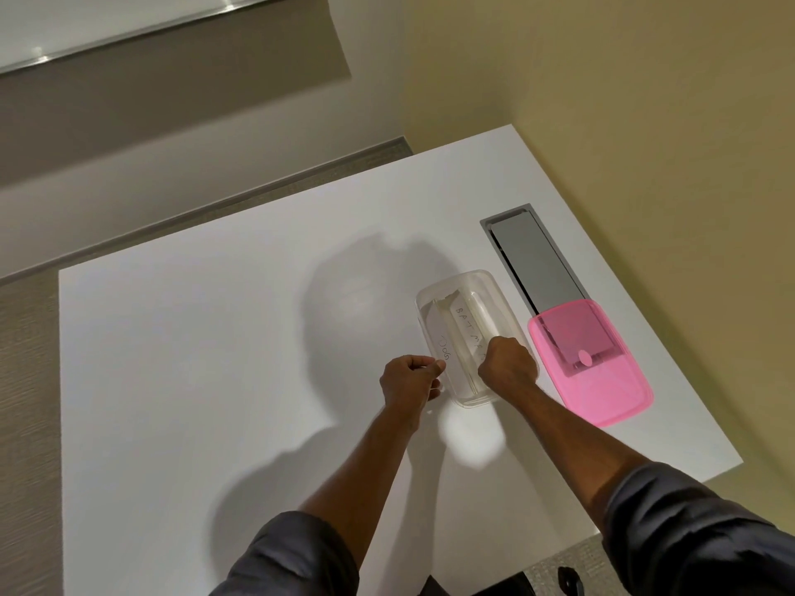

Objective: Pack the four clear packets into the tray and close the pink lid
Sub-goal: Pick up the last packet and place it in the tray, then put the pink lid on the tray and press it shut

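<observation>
A clear plastic tray (482, 280) stands on the white table, right of centre. Inside it, clear packets stand on edge; one (443, 342) has a white label reading "DOG", another (468, 324) a label starting "BAT". My left hand (411, 380) is curled at the tray's near left corner, fingers pinching the end of the "DOG" packet. My right hand (509, 366) is closed over the near end of the "BAT" packet, inside the tray. The translucent pink lid (602, 380) lies flat on the table just right of the tray.
A grey metal cable slot (533, 255) is set into the table behind the lid, which partly covers it. The table's right edge (671, 337) runs close beside the lid. A dark object (568, 578) sits below the near edge.
</observation>
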`<action>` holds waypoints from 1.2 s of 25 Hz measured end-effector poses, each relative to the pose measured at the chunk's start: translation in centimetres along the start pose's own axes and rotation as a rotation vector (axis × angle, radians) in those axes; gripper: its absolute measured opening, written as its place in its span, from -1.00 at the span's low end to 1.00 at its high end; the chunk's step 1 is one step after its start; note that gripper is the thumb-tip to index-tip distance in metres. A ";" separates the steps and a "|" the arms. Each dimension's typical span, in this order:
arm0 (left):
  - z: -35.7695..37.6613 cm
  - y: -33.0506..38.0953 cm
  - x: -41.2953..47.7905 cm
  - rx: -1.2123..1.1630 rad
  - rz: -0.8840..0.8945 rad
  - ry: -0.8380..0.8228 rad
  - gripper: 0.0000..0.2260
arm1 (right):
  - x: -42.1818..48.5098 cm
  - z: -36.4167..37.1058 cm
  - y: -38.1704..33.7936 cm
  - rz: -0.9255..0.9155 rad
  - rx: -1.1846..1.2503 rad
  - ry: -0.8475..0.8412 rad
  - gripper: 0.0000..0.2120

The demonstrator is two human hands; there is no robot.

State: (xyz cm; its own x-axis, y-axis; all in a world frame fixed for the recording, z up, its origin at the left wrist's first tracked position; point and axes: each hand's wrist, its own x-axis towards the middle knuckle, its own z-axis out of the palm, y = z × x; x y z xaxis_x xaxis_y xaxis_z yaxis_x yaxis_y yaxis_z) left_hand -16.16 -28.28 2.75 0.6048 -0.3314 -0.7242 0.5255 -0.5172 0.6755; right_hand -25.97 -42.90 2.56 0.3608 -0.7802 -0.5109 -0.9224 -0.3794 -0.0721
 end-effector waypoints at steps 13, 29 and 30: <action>0.6 -0.1 -0.9 -0.094 0.052 0.102 -0.75 | -1.8 -2.9 4.0 -0.095 0.557 0.338 -0.85; 11.7 2.3 -4.0 -0.021 0.040 -0.203 -0.78 | 1.4 2.6 14.9 0.088 0.399 0.193 -0.97; 11.9 2.2 -3.9 -0.007 0.042 -0.208 -0.79 | 1.4 2.7 15.1 0.087 0.393 0.191 -0.98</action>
State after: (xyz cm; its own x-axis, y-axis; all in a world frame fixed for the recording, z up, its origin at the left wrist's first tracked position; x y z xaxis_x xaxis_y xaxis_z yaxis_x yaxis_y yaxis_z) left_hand -24.52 -37.52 5.41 0.4900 -0.5083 -0.7082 0.5072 -0.4945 0.7059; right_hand -39.73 -48.35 -1.59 0.2643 -0.8927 -0.3650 -0.9193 -0.1188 -0.3752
